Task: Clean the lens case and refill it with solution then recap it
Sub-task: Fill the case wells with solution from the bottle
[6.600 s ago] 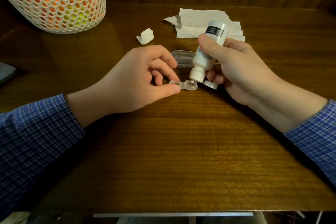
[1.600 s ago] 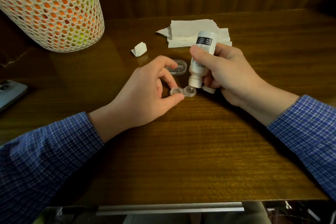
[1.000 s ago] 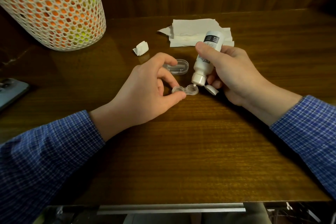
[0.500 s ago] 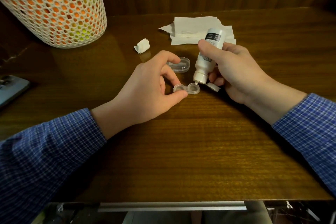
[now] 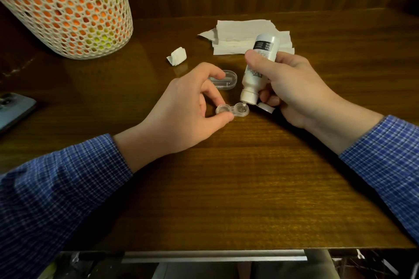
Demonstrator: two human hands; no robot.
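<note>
Clear lens case (image 5: 232, 110) sits pinched by left hand (image 5: 181, 111); right hand (image 5: 292, 88) grips tilted bottle (image 5: 257, 70) over it

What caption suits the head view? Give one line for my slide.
Right hand tips solution bottle over the lens case, which the left hand pinches steady.

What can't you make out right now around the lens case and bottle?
Head view only:
- Fill level in the lens case wells: clear plastic, too small.
- Solution bottle label: too small; right hand covers part.
- Clear lid: left hand hides its near end.
- Phone: cut off by left edge.
</note>
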